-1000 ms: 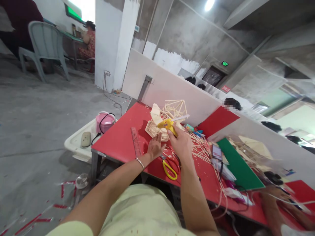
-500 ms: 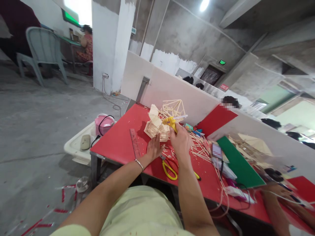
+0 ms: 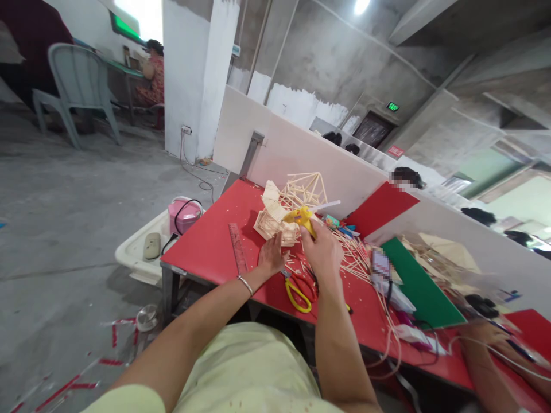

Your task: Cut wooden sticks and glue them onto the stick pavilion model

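Observation:
My right hand is closed around a yellow glue gun, with a pale glue stick poking out of its back. The gun's nozzle end points left, over a model of thin wooden sticks with a layered base and slatted upright panels. At the model's front edge, my left hand grips it, fingers on the near side and thumb apart below. Where exactly the fingertips press is hard to see. Behind stands an open frame of sticks. Scissors with yellow and red handles lie just below my hands.
A red ruler lies left on the red table. Loose sticks and a green board are to the right, near another person's arm. A white partition runs behind. A pink bucket stands left.
My right hand has shifted slightly right with the glue gun, whose nozzle has tilted a little. My left hand stays at the model's front edge.

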`<action>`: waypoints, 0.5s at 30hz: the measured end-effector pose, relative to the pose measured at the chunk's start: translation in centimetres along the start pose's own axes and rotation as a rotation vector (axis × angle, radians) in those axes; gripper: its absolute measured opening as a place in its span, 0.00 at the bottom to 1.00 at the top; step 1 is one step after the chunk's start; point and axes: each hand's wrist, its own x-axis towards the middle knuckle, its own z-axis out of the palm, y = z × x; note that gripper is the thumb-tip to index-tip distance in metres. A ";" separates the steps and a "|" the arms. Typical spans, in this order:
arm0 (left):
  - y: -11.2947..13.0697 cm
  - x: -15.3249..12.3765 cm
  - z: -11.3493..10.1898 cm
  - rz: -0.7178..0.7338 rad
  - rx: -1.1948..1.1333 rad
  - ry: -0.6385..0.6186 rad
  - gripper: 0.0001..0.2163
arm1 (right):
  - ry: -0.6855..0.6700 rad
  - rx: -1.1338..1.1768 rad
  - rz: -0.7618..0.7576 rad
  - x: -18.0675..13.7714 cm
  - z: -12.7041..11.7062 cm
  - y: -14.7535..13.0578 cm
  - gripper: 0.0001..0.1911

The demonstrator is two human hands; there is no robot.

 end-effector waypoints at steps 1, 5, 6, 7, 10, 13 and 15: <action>0.0 0.0 0.0 0.017 0.001 0.009 0.38 | -0.017 0.015 -0.007 -0.3 -0.4 0.2 0.23; 0.0 -0.2 0.3 0.031 -0.004 0.051 0.38 | 0.068 0.028 0.011 -0.7 -2.0 1.0 0.25; -0.1 -0.2 0.4 0.018 -0.005 0.052 0.38 | 0.099 0.020 0.019 -0.6 -2.2 1.1 0.25; -0.1 -0.3 0.5 0.007 -0.006 0.049 0.37 | 0.114 0.008 0.026 -0.5 -2.4 1.2 0.26; -0.3 -0.3 0.7 -0.001 -0.005 0.036 0.38 | 0.073 -0.014 0.036 -0.2 -2.5 1.6 0.25; -0.4 -0.2 0.5 0.007 -0.002 0.034 0.38 | 0.048 0.099 0.012 -0.6 -2.2 2.4 0.24; -0.3 0.0 0.1 -0.004 0.008 0.019 0.38 | 0.082 0.207 0.019 -1.1 -2.2 3.7 0.26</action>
